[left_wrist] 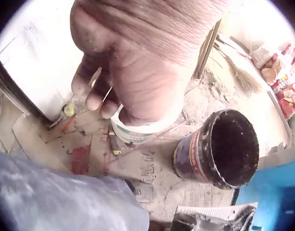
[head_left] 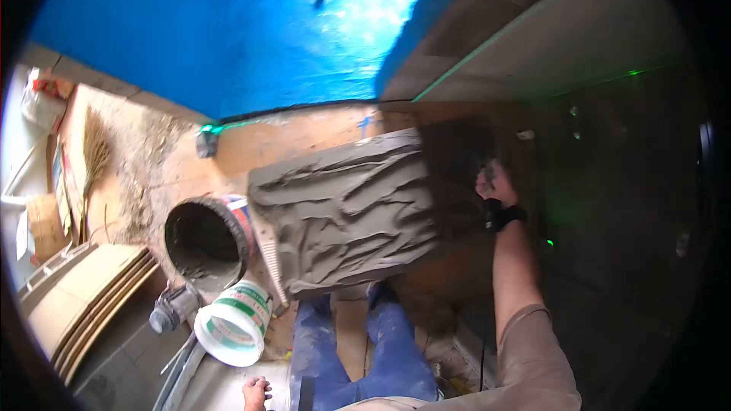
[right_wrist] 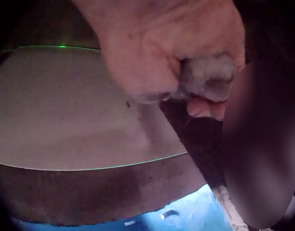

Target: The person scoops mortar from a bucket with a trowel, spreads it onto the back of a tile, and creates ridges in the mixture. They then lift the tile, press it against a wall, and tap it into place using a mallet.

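Observation:
My right hand (head_left: 495, 183) is at the shaded right end of the slab. In the right wrist view its fingers curl round a grey, mortar-caked tool handle (right_wrist: 210, 77); the tool's blade is lost in shadow. Wet grey mortar (head_left: 350, 213) lies in wavy ridges across a large rectangular slab (head_left: 274, 259) in front of my legs. My left hand (head_left: 257, 393) hangs loosely with nothing in it, low in the head view. In the left wrist view this hand (left_wrist: 138, 67) overlaps the white bucket (left_wrist: 128, 134).
A black mortar bucket (head_left: 242, 232) lies left of the slab, beside the white bucket (head_left: 202, 335) with green print. Stacked boards (head_left: 99, 289) and a straw broom (head_left: 95, 144) are further left. Behind the slab rises a blue wall (head_left: 304, 46); green laser lines (head_left: 480, 49) cross the tiled right wall.

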`<state>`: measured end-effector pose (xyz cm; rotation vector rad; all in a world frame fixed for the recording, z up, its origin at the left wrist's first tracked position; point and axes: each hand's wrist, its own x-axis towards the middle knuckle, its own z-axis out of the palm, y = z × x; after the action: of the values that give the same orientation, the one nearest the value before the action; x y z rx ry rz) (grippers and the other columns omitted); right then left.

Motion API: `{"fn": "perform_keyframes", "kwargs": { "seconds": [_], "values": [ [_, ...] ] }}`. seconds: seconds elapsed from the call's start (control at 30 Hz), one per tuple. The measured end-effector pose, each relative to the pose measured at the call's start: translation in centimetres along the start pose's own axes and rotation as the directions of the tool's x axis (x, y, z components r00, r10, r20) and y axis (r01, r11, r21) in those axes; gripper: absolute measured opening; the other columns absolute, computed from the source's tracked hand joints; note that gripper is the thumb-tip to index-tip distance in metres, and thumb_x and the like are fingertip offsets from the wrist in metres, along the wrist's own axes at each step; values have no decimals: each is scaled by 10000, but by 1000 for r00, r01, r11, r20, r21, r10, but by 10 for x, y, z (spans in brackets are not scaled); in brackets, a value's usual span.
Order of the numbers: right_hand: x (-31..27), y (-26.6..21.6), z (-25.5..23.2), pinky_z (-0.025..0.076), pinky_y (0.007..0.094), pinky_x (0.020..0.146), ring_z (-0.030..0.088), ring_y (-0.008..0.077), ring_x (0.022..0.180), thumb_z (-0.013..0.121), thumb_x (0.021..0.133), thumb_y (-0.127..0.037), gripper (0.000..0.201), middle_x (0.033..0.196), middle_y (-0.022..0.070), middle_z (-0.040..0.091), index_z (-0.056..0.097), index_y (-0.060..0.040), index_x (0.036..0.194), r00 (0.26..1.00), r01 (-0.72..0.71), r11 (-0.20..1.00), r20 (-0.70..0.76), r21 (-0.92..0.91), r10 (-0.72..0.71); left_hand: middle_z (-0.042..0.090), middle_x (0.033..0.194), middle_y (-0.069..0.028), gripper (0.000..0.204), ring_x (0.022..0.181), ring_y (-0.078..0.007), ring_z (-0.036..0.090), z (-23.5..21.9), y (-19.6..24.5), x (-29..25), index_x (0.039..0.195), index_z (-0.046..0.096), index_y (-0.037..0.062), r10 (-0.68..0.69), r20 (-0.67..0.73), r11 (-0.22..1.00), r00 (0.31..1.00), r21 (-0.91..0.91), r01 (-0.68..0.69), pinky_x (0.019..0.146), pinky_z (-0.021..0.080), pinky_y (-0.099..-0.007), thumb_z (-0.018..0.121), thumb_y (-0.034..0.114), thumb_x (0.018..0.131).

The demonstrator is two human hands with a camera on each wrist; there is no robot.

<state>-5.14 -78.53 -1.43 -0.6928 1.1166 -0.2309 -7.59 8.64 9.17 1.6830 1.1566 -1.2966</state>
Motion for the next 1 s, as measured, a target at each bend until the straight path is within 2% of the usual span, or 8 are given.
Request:
{"fn": "perform_keyframes", "kwargs": {
  "seconds": [0.03,0.1,0.2,0.27,0.63,0.67,0.77,1.0],
  "values": [
    [0,7,15,445,314,493,501,154,548,481,962,-483,408,666,37,510,500,-101,820,995,-69,997,-72,43,72,644,823,-80,202,656,-168,622,7,-18,26,1013,622,7,66,-223,995,973,87,-48,505,523,-316,593,156,879],
    [-17,23,65,419,303,451,462,143,498,431,971,-500,446,642,29,470,461,-100,774,968,-130,991,-217,-19,123,648,846,-86,220,683,-163,625,-4,-32,26,1040,617,6,50,-200,998,979,43,-42,515,518,-300,594,169,894],
    [-28,64,106,369,292,401,416,131,462,397,977,-497,442,612,9,415,422,-106,773,922,-383,923,-88,-45,378,657,875,-91,232,704,-158,634,15,29,-17,1056,611,10,-12,-176,997,984,70,25,534,532,-292,587,183,903],
    [-70,97,182,306,268,374,364,115,430,387,972,-458,378,580,-14,364,382,-120,802,929,-317,934,-254,-166,270,667,916,-96,251,738,-164,648,17,38,-9,1079,599,14,-41,-162,997,986,63,52,556,550,-302,586,192,902],
    [-181,246,375,453,339,430,480,154,497,408,968,-465,372,704,28,478,465,-98,933,909,-400,799,-84,-449,408,658,908,-96,236,771,-186,648,-7,50,0,1062,615,38,7,-103,983,995,-184,-26,573,546,-312,606,161,860],
    [-186,244,377,489,430,492,577,275,548,427,966,-464,422,744,130,575,484,-46,966,918,-376,766,-97,-522,384,659,925,-109,235,783,-195,651,-11,48,-1,1061,618,34,11,-109,984,994,-176,-31,583,554,-322,602,167,868],
    [-197,255,367,505,515,639,630,423,705,463,955,-402,414,831,266,623,490,11,965,951,277,13,272,-961,-148,647,979,-134,304,813,-228,654,-23,39,-1,1142,561,37,10,-114,984,993,-176,-30,619,562,-384,598,165,869],
    [-154,223,344,515,523,739,642,442,832,537,919,-335,337,904,250,654,539,-4,978,877,457,-287,480,-842,-12,652,946,-138,315,794,-226,646,1,37,-5,1153,564,5,25,-158,971,987,-231,-61,586,560,-351,587,177,891]
  ]
}}
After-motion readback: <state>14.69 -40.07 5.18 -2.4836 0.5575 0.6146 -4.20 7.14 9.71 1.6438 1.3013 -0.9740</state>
